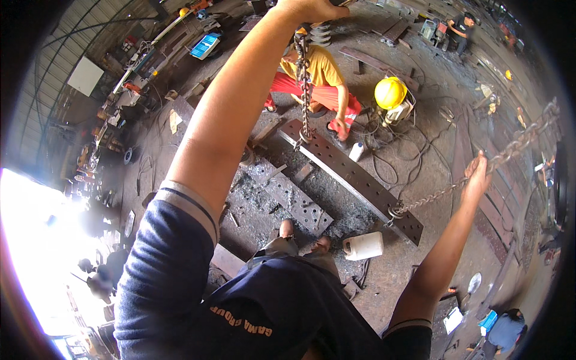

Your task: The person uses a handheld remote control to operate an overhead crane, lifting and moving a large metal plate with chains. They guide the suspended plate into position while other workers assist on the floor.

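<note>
My left hand (312, 8) is raised at the top edge, partly cut off, so its grip does not show. Just below it hangs a steel chain (305, 84), hooked to the far end of a long drilled steel plate (354, 177). My right hand (478, 175) is closed around a second chain (435, 195), which runs from the plate's near end past my hand to the upper right. A row of holes runs along the plate. Beneath and left of it, a flat drilled plate (294, 201) lies among metal shavings.
Beyond the plate a person in a yellow shirt (324, 67) crouches, one hand low beside it. A yellow hard hat (390, 93) rests on a machine with cables. A white jerrycan (363, 246) stands near my feet. Other people work at upper right and lower right.
</note>
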### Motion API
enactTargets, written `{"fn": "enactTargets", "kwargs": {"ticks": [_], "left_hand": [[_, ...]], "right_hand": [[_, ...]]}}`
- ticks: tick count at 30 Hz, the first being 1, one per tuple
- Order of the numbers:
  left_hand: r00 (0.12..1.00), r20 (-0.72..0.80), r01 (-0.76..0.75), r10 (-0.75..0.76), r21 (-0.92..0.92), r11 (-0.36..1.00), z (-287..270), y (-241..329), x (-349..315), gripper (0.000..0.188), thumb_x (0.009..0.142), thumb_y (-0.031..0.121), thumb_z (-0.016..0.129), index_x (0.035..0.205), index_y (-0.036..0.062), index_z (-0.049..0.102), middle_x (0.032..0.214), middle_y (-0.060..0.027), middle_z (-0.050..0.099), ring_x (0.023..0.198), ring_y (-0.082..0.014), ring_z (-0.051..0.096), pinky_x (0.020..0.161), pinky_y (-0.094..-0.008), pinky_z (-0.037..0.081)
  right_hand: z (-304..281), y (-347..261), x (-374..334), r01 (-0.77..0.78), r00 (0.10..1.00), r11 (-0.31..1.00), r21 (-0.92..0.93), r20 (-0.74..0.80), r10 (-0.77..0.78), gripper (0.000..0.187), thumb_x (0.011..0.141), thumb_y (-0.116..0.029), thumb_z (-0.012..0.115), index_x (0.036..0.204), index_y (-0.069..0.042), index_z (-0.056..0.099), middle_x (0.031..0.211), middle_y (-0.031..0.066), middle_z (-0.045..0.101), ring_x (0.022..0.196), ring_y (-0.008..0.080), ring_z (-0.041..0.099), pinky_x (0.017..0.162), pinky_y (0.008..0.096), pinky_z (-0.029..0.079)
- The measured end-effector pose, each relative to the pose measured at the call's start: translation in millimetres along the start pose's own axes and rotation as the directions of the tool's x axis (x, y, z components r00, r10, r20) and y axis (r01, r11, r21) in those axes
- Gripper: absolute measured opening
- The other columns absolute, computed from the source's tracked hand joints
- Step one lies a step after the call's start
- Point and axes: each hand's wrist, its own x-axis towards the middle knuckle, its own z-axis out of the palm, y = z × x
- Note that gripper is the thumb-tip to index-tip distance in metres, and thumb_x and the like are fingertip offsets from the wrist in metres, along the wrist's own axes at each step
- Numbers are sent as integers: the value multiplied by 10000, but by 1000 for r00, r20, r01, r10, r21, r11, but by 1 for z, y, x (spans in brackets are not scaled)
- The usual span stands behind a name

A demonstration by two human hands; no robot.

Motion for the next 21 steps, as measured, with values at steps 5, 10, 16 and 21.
{"fn": "enactTargets", "kwargs": {"ticks": [5, 10, 16, 21], "left_hand": [[996, -22, -90, 91, 43, 995, 30, -28, 28, 701, 662, 590, 731, 1076, 29, 658, 958, -198, 721, 919, -354, 702, 840, -470, 525], [999, 30, -46, 43, 112, 993, 61, -57, 51, 746, 696, 693, 659, 1055, 39, 688, 936, -184, 729, 919, -341, 703, 929, -536, 442], [1000, 15, -11, 13, -112, 994, 69, -86, 64, 762, 694, 679, 647, 1079, 21, 654, 997, -198, 719, 1031, -357, 669, 1032, -634, 305], [1000, -31, -8, 5, -78, 997, 74, -96, 70, 810, 629, 677, 677, 1133, 44, 673, 1040, -174, 720, 1074, -337, 656, 1070, -611, 288]], "right_hand": [[11, 19, 24, -8, 1000, 999, -43, -19, 7, 379, 940, -272, 683, 677, -156, 435, 579, -52, 405, 476, 66, 367, 449, 254, 264], [20, 32, 43, 0, 997, 999, -39, -78, -4, 383, 939, -272, 685, 672, -165, 433, 584, -60, 401, 477, 57, 362, 438, 249, 252], [33, 37, 46, -19, 997, 999, -29, -80, 17, 393, 935, -284, 692, 673, -156, 428, 588, -58, 399, 481, 57, 360, 441, 249, 258], [60, 48, 52, 5, 988, 999, -42, -154, -12, 391, 941, -291, 678, 677, -146, 428, 596, -54, 397, 483, 57, 349, 446, 256, 256]]}}
